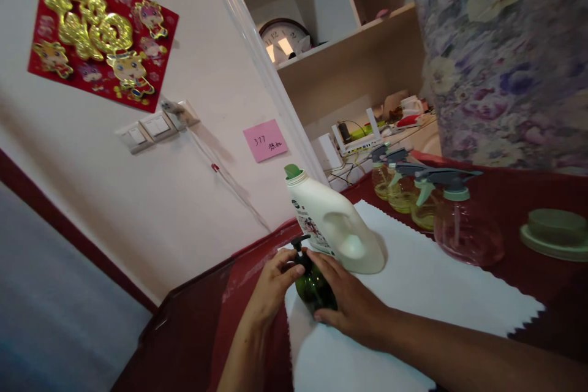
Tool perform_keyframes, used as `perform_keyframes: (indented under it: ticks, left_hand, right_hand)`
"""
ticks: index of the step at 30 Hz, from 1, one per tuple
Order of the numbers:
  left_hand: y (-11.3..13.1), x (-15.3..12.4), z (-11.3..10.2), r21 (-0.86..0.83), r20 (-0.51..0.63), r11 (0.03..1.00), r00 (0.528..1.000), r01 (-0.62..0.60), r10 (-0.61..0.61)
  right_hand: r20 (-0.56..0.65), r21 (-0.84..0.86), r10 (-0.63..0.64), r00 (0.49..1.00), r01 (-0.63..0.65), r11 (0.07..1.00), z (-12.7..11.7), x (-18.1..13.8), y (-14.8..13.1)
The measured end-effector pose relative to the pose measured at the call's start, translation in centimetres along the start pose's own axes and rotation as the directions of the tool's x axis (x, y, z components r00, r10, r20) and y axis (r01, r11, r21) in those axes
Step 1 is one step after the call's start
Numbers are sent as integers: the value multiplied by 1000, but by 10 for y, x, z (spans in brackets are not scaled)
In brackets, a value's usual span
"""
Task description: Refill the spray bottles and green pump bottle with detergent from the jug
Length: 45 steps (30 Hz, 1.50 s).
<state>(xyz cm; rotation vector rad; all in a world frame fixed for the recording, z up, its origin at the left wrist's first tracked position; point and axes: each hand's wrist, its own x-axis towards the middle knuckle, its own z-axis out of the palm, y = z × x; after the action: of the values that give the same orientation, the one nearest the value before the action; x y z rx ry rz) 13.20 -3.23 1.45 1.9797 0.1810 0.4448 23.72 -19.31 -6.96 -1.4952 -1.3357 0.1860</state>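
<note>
A dark green pump bottle (316, 291) with a black pump head (301, 242) stands on a white cloth (436, 294). My left hand (274, 282) has its fingers and thumb around the collar under the pump head. Around the bottle's body wraps my right hand (349, 303), its fingers on the far upper side and its thumb low on the near side. Right behind the bottle stands a large cream jug (342, 214) with a handle and a printed label. Its neck shows a green spout (293, 170) with no cap over it.
Several spray bottles (468, 226) with grey-green trigger heads line the right side, the nearest one clear. A round green lidded container (557, 229) sits farther right on the dark red table (505, 202). Behind are a wall, a router (361, 144) and shelves (349, 37).
</note>
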Motion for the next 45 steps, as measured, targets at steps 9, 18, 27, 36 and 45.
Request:
perform_keyframes:
  ticks: [9, 18, 27, 36, 45]
  left_hand:
    - [4, 2, 3, -24, -133, 999, 990, 45, -48]
    - [-7, 4, 11, -144, -137, 989, 991, -21, 1]
    - [-1, 0, 12, -131, -74, 991, 997, 7, -17]
    - [-5, 1, 13, -113, -162, 994, 987, -16, -3]
    - [-1, -2, 15, -125, -91, 992, 996, -16, 5]
  right_hand:
    - [20, -22, -4, 1000, 4, 1000, -1, 2, 0]
    - [-2, -16, -3, 1000, 3, 1000, -1, 2, -1]
    - [-19, -21, -21, 1000, 21, 1000, 1, 3, 1]
    - [-12, -26, -15, 1000, 14, 1000, 1, 3, 3]
    - [-35, -27, -30, 999, 29, 999, 0, 4, 1]
